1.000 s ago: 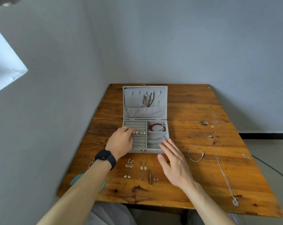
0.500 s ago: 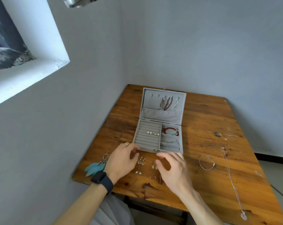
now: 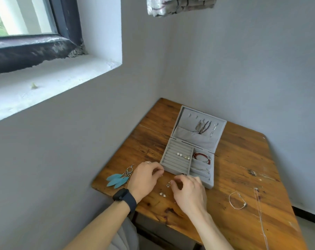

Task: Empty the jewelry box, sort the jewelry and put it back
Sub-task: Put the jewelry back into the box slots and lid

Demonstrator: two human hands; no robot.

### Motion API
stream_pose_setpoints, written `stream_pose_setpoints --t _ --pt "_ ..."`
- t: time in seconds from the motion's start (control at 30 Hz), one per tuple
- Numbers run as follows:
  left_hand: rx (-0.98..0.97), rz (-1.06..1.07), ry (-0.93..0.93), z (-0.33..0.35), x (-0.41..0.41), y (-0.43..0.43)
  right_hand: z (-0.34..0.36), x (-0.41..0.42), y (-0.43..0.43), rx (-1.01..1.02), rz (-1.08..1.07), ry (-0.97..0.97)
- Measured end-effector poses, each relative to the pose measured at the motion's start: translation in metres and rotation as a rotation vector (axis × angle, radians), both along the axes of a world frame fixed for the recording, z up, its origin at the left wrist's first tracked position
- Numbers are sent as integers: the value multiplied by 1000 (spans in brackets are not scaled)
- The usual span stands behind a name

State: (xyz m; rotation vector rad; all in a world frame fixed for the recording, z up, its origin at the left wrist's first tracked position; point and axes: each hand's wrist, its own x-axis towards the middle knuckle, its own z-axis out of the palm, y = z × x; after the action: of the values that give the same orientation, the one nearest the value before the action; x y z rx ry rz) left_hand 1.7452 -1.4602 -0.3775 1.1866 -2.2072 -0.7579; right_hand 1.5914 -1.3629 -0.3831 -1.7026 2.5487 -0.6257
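Observation:
The grey jewelry box (image 3: 173, 160) lies open on the wooden table (image 3: 243, 159), its lid (image 3: 187, 134) tilted back with a few pieces hanging inside. Pearl studs (image 3: 179, 154) sit in the ring rolls and a red bracelet (image 3: 201, 156) lies in a right-hand compartment. My left hand (image 3: 146, 179) rests by the box's front-left corner with its fingers loosely curled and nothing visible in them. In front of the box, my right hand (image 3: 189, 192) curls over small earrings; its fingertips are hidden. A small earring (image 3: 168, 184) and a stud pair (image 3: 162, 194) lie between my hands.
Blue feather earrings (image 3: 117, 178) lie at the table's left edge, beside the wall. A thin silver bangle (image 3: 237, 200) and a long chain necklace (image 3: 259, 206) lie on the right part of the table. A window sill (image 3: 53, 78) juts from the left wall.
My left hand came out of the box's ring section down to the table in front of it. My right hand drew back and curled over the earrings. The camera swung up and left.

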Motion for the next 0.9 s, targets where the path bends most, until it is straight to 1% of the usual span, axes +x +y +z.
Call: stream_pose_setpoints --t 0.1,0.2,0.33,0.43,0.53,0.6,0.7,0.9 --pt "63 45 145 3 14 1 2 11 -6 56 -60 31" --pt "105 67 247 7 25 3 4 20 -10 84 -107 36" --pt "134 115 328 12 34 4 5 23 -12 75 -73 -5" --pt "168 136 358 12 36 4 7 20 -11 33 -13 -64" --pt "230 152 386 12 35 4 10 13 -9 -68 35 -249" --pt "261 155 401 13 33 3 15 7 -8 -139 44 -328" --pt "286 129 402 16 29 0 27 -4 -9 -207 42 -378" --pt "369 78 418 24 17 -8 40 -35 -13 -241 73 -438"
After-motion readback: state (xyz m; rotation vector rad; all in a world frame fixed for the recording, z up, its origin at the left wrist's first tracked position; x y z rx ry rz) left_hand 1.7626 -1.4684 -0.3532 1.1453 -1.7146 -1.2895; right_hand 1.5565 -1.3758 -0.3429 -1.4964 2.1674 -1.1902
